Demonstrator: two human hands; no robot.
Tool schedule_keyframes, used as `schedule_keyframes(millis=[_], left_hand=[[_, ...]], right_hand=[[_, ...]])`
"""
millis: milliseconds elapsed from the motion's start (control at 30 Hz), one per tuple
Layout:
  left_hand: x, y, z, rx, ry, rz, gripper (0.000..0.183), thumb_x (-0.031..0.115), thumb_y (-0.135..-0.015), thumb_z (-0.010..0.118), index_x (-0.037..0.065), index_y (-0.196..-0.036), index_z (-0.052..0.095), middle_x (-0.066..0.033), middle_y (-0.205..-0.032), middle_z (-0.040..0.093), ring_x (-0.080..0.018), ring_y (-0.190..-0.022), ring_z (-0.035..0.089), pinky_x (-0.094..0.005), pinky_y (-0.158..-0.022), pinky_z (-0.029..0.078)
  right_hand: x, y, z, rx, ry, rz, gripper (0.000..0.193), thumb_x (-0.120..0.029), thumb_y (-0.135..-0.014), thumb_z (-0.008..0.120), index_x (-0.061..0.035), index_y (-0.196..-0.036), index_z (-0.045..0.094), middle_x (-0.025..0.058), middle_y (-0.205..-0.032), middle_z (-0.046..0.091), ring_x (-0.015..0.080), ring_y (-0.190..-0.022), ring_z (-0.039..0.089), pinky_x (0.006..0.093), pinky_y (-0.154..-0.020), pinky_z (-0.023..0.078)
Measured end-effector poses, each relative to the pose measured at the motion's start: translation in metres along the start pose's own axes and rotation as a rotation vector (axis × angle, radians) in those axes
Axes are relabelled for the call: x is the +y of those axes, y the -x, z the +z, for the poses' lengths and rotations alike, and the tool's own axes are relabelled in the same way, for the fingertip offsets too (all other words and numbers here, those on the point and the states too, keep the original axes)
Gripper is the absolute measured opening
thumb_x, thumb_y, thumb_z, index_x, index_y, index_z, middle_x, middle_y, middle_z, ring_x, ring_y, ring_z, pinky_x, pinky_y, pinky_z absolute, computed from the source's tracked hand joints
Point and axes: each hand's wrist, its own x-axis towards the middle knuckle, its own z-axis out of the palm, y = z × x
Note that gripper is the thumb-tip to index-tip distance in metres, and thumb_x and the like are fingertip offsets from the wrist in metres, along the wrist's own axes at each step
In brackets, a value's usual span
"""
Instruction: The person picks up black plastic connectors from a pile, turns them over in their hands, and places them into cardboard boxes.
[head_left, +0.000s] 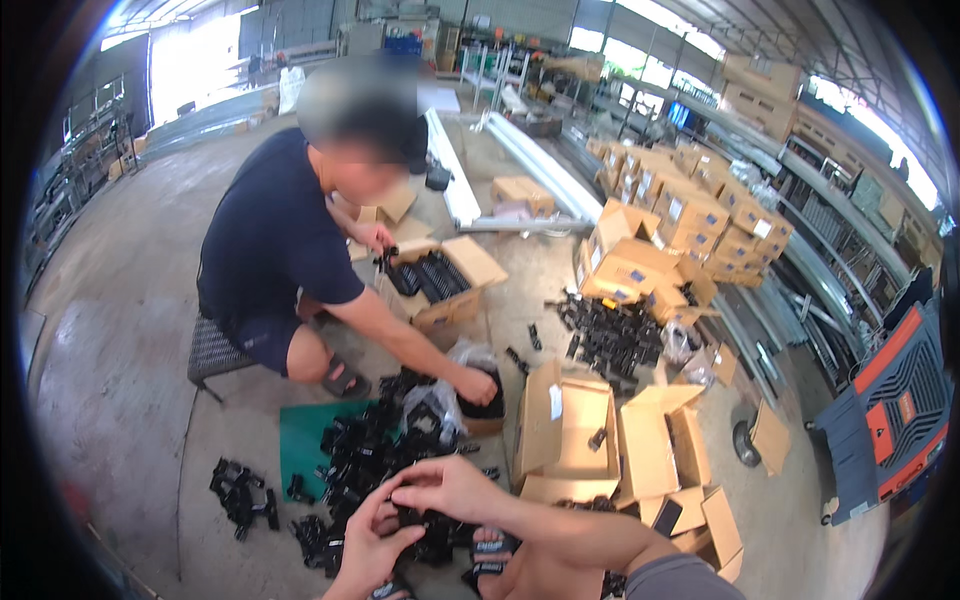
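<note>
My left hand (372,540) and right hand (452,492) meet low in front of me, thumbs and fingers bent in and pinching a small black part (410,517) between them; its outline blurs into the dark heap behind, so I cannot tell its exact shape. Below my right wrist is my sandal (490,568). Just past my hands spreads a pile of black parts (362,455), partly over a green mat (300,440), with an open cardboard carton (567,432) to the right. Beyond the pile, a seated co-worker (270,220) has one hand in a small box of black pieces and the other closed on a black piece above a filled carton (445,312). Another black heap (612,340) lies to the right, before stacked cartons (690,215); white metal beams (540,165) stretch along the floor farther back.
</note>
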Motion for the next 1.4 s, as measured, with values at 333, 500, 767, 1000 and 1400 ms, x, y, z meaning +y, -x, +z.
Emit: schedule_keyframes(millis=[333,500,767,1000,1400], left_hand=[[-0.007,0.002,-0.009,0.021,-0.202,0.039,0.078,-0.014,-0.077,0.074,0.006,-0.146,0.045,-0.0083,-0.106,0.069,-0.0155,-0.101,0.067,-0.0299,-0.089,0.056],[0.0,0.011,-0.018,0.043,-0.118,-0.066,0.069,-0.013,-0.082,0.073,0.007,-0.142,0.046,-0.0111,-0.112,0.068,-0.0175,-0.104,0.068,-0.0308,-0.091,0.057],[0.009,0.003,-0.038,0.127,-0.145,-0.091,0.076,-0.016,-0.078,0.075,0.006,-0.144,0.044,-0.0114,-0.11,0.068,-0.0185,-0.1,0.07,-0.029,-0.086,0.059],[0.003,-0.008,-0.053,0.242,-0.246,-0.152,0.076,-0.011,-0.077,0.078,0.003,-0.143,0.044,-0.0133,-0.11,0.07,-0.0169,-0.096,0.071,-0.0254,-0.08,0.058],[-0.016,-0.039,-0.078,0.226,-0.345,-0.228,0.071,-0.01,-0.084,0.074,0.005,-0.147,0.044,-0.0085,-0.122,0.063,-0.0161,-0.109,0.063,-0.0287,-0.092,0.054]], right_hand=[[0.011,-0.008,0.003,-0.077,-0.169,0.026,0.03,-0.018,-0.094,0.075,-0.0009,-0.118,0.07,0.0033,-0.098,0.072,0.0081,-0.087,0.064,0.0261,-0.078,0.053],[0.028,-0.024,-0.047,-0.215,0.04,0.128,0.043,-0.019,-0.098,0.07,-0.0026,-0.136,0.059,0.0086,-0.114,0.071,0.0126,-0.099,0.067,0.0285,-0.085,0.056],[0.178,-0.117,-0.252,0.462,0.811,0.455,0.032,-0.027,-0.084,0.075,-0.0071,-0.109,0.076,0.0162,-0.107,0.075,0.0295,-0.095,0.073,0.0414,-0.085,0.058],[0.219,-0.176,-0.315,0.597,1.325,0.441,0.023,-0.013,-0.087,0.066,-0.0117,-0.107,0.075,0.0197,-0.105,0.073,0.0377,-0.101,0.07,0.0473,-0.087,0.057],[0.304,-0.234,-0.318,0.757,1.553,0.322,0.016,-0.011,-0.093,0.057,-0.0077,-0.108,0.064,0.0154,-0.096,0.071,0.0315,-0.093,0.071,0.043,-0.075,0.061]])
